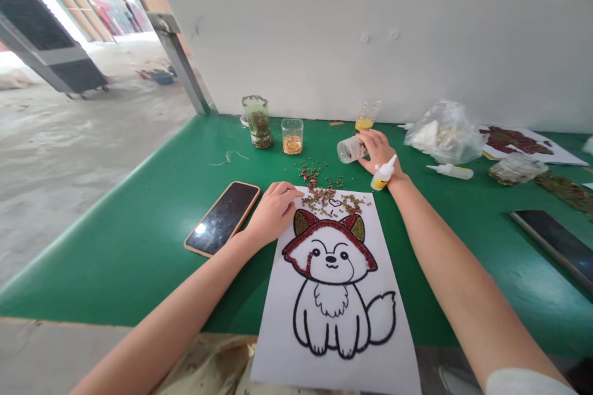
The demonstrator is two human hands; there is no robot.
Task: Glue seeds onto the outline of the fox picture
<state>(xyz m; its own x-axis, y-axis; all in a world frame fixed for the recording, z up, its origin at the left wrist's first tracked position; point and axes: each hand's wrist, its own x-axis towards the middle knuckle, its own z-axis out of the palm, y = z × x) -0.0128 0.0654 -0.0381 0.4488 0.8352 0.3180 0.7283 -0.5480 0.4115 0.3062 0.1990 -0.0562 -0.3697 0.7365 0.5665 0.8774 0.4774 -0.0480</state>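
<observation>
A sheet of paper (319, 345) with a fox-like animal drawing lies in front of me, its ears and head edge filled with red and green beans. My left hand (277, 208) rests at its upper left corner, fingers stretched out and holding nothing. Loose beans (319, 197) are scattered over the sheet's top edge and the table beyond. My right hand (377, 151) is closed around a clear plastic cup (351, 150), tipped on its side with the mouth to the left. What is inside the cup is hard to make out. A glue bottle (383, 174) shows in front of my right wrist.
Left of the sheet lies a phone (223, 217); another phone (556, 245) is at right. A green container (258, 123) and a cup of corn kernels (293, 137) stand at the back. Plastic bags (445, 133) and a second glue bottle (451, 171) lie right on the green table (115, 241).
</observation>
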